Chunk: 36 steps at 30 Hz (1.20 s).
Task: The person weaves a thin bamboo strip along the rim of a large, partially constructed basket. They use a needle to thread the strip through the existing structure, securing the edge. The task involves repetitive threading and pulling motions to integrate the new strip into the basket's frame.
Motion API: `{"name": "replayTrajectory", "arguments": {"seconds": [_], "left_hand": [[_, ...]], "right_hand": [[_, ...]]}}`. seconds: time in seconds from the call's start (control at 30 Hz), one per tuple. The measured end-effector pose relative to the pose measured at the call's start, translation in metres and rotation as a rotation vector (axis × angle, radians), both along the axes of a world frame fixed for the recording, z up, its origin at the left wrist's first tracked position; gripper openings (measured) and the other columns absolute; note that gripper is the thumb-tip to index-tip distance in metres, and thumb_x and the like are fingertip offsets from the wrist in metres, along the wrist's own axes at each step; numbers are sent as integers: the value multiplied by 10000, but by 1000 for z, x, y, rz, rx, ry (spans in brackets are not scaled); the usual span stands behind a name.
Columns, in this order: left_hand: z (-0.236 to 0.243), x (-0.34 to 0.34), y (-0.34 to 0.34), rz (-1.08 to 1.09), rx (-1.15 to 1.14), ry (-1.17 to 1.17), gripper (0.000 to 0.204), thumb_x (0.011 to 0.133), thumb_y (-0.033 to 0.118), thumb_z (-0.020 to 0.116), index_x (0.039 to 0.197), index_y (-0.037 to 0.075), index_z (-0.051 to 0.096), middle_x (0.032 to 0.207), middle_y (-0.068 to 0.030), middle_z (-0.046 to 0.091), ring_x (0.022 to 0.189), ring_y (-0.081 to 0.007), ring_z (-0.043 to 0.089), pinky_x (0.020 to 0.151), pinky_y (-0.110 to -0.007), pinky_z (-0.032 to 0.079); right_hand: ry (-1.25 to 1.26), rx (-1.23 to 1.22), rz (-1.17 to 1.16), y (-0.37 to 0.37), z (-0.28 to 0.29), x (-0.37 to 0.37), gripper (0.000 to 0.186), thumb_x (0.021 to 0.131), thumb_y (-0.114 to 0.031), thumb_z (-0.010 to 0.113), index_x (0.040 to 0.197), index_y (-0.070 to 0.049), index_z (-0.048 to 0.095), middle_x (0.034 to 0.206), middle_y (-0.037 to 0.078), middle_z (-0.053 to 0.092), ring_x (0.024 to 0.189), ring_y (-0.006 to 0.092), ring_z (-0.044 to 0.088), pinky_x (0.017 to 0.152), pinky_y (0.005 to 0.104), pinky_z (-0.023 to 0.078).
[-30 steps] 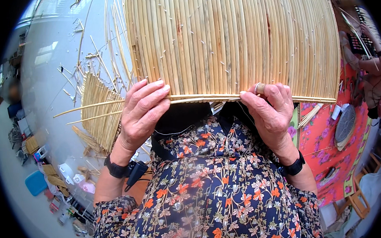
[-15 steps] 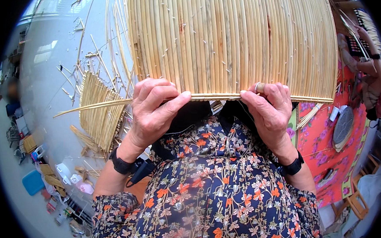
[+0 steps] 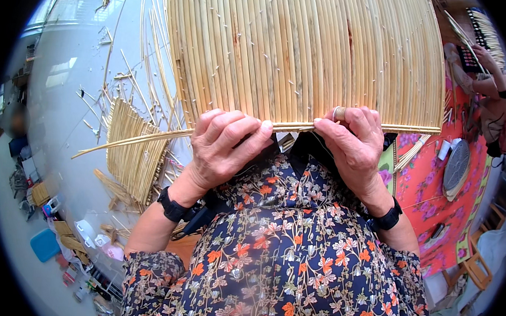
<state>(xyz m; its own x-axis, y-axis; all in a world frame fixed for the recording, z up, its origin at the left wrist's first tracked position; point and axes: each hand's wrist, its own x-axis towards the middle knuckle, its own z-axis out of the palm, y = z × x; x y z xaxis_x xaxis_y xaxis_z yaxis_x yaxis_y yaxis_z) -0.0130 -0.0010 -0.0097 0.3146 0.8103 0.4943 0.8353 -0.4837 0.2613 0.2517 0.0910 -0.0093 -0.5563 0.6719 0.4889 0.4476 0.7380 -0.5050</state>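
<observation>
A large panel of pale straw stalks (image 3: 306, 51), laid side by side and joined by rows of small stitches, stands before my chest. Along its near edge runs a thin binding of stalks (image 3: 292, 126). My left hand (image 3: 227, 148) is closed, pinching this binding and the panel edge between thumb and fingers. Past that hand, loose ends of the binding stalks (image 3: 120, 143) stick out to the left. My right hand (image 3: 355, 144) pinches the same edge farther right; a ribbed metal thimble ring (image 3: 339, 113) sits on one of its fingers.
On the grey table at left lie a smaller stalk panel (image 3: 131, 171) and scattered straw pieces. A red flowered cloth (image 3: 423, 215) at right carries a dark oval disc (image 3: 456, 169) and a straw bundle (image 3: 411, 155). Another person's arm (image 3: 489, 85) shows at far right.
My left hand has slid right along the edge, closer to my right hand, leaving more of the loose stalks showing. The right hand keeps its pinch; the panel has shifted slightly left in view.
</observation>
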Motion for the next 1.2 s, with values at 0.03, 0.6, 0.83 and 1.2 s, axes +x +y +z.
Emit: {"name": "replayTrajectory", "arguments": {"seconds": [0.03, 0.6, 0.83, 1.2], "left_hand": [[-1, 1, 1, -3, 19, 48, 379, 790, 157, 921, 1151, 170, 807, 1080, 11, 656, 1026, -225, 647, 891, -407, 516], [-2, 12, 17, -39, 136, 115, 134, 876, 34, 805, 993, 75, 753, 1233, -90, 730, 1247, -316, 708, 1114, -526, 580], [-1, 6, 23, -70, 64, 138, 101, 910, 9, 769, 997, 37, 726, 1295, -169, 771, 1283, -377, 727, 1151, -539, 560], [9, 1, 30, -91, 46, 71, 195, 965, 26, 731, 1156, -11, 729, 1326, -231, 754, 1295, -407, 716, 1126, -543, 577]], "right_hand": [[2, -1, -1, 0, 0, 0, 263, 753, -91, 839, 1006, -149, 794, 954, -16, 690, 847, 183, 651, 762, 356, 456], [-4, -20, -8, 7, 9, 1, 220, 774, -83, 820, 980, -154, 788, 954, -8, 703, 885, 203, 693, 771, 362, 499], [1, -24, -16, 10, 7, -7, 213, 780, -83, 814, 979, -154, 791, 944, -13, 694, 885, 200, 685, 776, 363, 498], [4, 33, -5, 21, 28, -11, 189, 779, -85, 800, 956, -150, 788, 922, -12, 685, 882, 207, 685, 767, 360, 499]]}}
